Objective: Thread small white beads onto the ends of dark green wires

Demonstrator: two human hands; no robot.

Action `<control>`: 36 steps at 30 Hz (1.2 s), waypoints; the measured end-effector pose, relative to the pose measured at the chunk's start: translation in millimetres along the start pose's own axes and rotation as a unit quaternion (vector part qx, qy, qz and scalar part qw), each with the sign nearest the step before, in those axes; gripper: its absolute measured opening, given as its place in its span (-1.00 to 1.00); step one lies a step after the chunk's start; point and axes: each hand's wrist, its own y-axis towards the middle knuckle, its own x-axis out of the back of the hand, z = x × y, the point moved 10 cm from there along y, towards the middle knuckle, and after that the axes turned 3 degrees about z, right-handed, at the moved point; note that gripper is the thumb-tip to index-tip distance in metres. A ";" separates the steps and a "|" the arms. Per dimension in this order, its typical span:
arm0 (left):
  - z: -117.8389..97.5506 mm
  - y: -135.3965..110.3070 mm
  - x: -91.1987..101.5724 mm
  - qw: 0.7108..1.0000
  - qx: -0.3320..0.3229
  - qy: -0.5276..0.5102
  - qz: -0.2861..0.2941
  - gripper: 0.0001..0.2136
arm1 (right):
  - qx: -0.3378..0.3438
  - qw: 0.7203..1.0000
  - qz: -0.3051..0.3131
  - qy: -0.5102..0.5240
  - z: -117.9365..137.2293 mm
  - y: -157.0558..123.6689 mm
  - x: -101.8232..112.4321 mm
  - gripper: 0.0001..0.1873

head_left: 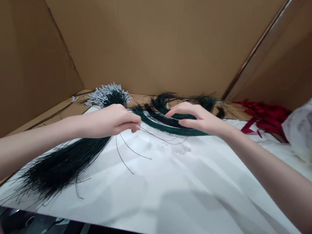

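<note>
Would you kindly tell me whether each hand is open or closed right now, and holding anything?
Left hand: closed, apparently pinching thin wires.
Right hand: open, thumb and fingers apart by the green bundle; touching, cannot tell.

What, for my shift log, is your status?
Left hand closed on thin wires. Right hand open by curved bundle. White-tipped bundle partly behind left hand.

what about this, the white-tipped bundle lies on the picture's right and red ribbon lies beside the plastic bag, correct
Not quite: the head view shows the white-tipped bundle on the picture's left. The red ribbon does lie beside the plastic bag.
</note>
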 end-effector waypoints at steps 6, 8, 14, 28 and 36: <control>-74.3 35.6 -3.4 0.997 -0.069 0.036 -0.018 -0.74 | -0.039 0.995 0.049 0.078 62.9 -24.8 -35.7 -0.58; -86.6 42.8 -4.1 0.996 -0.082 0.019 -0.025 -0.74 | -0.067 0.991 0.034 0.111 60.1 -43.5 -35.4 -0.55; -96.7 51.5 -0.9 0.988 -0.109 -0.088 -0.058 -0.76 | -0.180 0.972 -0.011 0.149 29.7 -111.2 -21.9 -0.60; -126.7 87.6 -39.0 0.981 -0.133 -0.138 -0.031 -0.85 | -0.198 0.960 -0.029 0.197 21.6 -125.7 -39.6 -0.57; -86.2 81.7 -46.5 0.934 -0.040 -0.355 -0.029 -0.87 | -0.217 0.928 -0.068 0.296 -7.8 -151.3 -54.1 -0.49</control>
